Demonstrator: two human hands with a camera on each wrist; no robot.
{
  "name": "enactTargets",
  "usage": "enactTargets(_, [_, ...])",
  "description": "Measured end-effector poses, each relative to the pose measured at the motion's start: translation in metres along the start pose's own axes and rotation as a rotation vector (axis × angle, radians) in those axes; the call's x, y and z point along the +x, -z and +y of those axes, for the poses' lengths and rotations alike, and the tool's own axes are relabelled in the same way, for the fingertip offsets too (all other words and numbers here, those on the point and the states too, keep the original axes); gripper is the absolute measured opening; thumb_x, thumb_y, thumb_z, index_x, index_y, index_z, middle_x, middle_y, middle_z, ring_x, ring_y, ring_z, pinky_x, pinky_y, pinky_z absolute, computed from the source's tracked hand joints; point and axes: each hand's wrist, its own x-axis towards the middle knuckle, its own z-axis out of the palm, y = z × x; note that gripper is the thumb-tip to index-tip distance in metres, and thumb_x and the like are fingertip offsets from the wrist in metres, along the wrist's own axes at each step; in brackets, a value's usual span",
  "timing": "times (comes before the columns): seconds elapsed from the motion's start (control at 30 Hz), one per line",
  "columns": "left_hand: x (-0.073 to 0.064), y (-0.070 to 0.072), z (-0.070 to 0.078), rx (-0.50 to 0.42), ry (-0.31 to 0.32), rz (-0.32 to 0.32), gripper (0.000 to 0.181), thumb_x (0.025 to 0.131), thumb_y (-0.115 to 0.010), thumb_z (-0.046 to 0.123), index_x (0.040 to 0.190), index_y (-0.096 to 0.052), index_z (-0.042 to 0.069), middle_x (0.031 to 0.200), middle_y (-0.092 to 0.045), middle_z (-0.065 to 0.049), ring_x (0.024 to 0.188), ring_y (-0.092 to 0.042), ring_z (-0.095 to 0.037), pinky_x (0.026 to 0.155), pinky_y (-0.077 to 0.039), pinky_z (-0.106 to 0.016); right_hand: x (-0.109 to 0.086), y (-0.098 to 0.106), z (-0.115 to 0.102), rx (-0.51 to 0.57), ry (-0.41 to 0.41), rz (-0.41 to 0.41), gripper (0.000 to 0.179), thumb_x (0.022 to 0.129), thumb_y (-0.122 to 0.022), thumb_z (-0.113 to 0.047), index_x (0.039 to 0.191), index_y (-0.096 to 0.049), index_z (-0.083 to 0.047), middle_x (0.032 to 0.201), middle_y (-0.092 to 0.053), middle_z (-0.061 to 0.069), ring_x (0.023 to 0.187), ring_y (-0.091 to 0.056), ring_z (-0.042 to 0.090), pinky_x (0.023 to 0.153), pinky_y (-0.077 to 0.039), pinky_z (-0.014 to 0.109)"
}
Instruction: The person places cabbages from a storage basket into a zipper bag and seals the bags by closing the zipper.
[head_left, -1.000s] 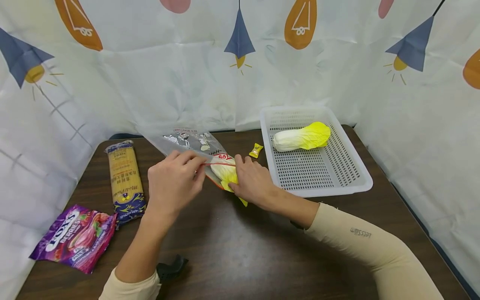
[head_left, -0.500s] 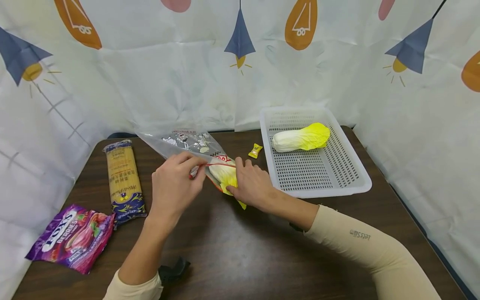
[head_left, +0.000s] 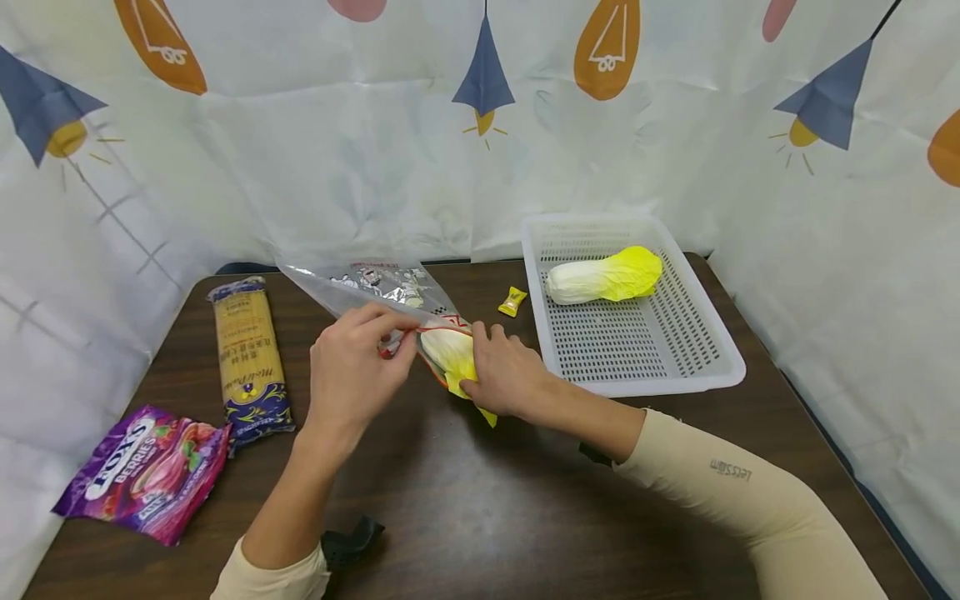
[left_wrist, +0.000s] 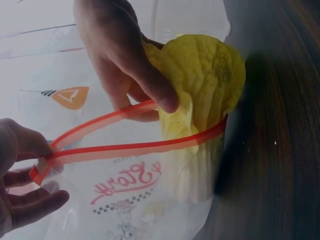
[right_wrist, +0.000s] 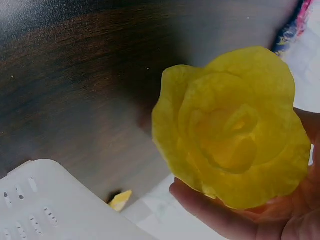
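Note:
A clear zip bag [head_left: 397, 287] with printed cartoon figures lies at the back middle of the table, its red-edged mouth facing the person. My left hand [head_left: 356, 367] pinches one end of that mouth, and in the left wrist view the red zip strip [left_wrist: 130, 147] stands spread apart. A Chinese cabbage [head_left: 453, 354] sits partly inside the bag, white base inward. Its yellow leafy end [left_wrist: 205, 75] sticks out through the mouth. My right hand [head_left: 510, 371] grips the cabbage from the side, with the thumb on its leaves.
A white perforated basket [head_left: 637, 387] on the right holds another Chinese cabbage [head_left: 603, 273]. Beside it lies a small yellow wrapped candy [head_left: 512, 302]. On the left are a yellow pasta packet [head_left: 251, 358] and a purple Fox's Berries candy bag [head_left: 146, 475].
My left hand has shifted slightly right with the bag's edge. The red lettering near the mouth shows less than before. My right hand keeps its grip on the cabbage.

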Motion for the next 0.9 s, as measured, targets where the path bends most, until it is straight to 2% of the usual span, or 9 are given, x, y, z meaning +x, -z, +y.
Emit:
enactTargets(0.37, [0.0, -0.001, 0.0, -0.007, -0.001, -0.015, 0.008, 0.088, -0.079, 0.015, 0.094, -0.083, 0.012, 0.091, -0.077, -0.003, 0.067, -0.06, -0.022, 0.057, -0.046, -0.036, -0.003, 0.007, 0.002, -0.021, 0.029, -0.001, 0.075, 0.086, -0.081, -0.049, 0.131, -0.042, -0.005, 0.105, -0.059, 0.015, 0.083, -0.065, 0.031, 0.07, -0.059, 0.043])
enactTargets(0.6, [0.0, -0.001, -0.001, -0.015, -0.003, -0.012, 0.009, 0.088, -0.079, 0.015, 0.094, -0.083, 0.012, 0.091, -0.077, -0.003, 0.067, -0.061, -0.021, 0.058, -0.048, -0.035, -0.009, 0.022, 0.009, -0.043, 0.072, -0.026, 0.081, 0.087, -0.082, -0.045, 0.142, -0.041, -0.003, 0.117, -0.062, 0.019, 0.092, -0.067, 0.033, 0.078, -0.06, 0.045])
enactTargets(0.73, [-0.001, -0.002, -0.001, -0.019, -0.003, -0.008, 0.008, 0.088, -0.078, 0.014, 0.094, -0.083, 0.011, 0.092, -0.077, -0.003, 0.066, -0.06, -0.02, 0.058, -0.048, -0.034, -0.011, 0.034, 0.014, -0.01, 0.117, -0.044, 0.074, 0.087, -0.083, -0.038, 0.139, -0.044, -0.002, 0.117, -0.063, 0.018, 0.096, -0.067, 0.031, 0.082, -0.059, 0.043])
enactTargets(0.9, [0.0, -0.003, -0.002, -0.026, -0.011, 0.002, 0.009, 0.089, -0.078, 0.014, 0.095, -0.083, 0.011, 0.091, -0.077, -0.003, 0.065, -0.058, -0.018, 0.057, -0.047, -0.034, -0.013, 0.051, 0.023, 0.059, 0.188, -0.033, 0.058, 0.088, -0.083, -0.026, 0.13, -0.05, -0.001, 0.107, -0.062, 0.014, 0.086, -0.062, 0.026, 0.079, -0.056, 0.038])
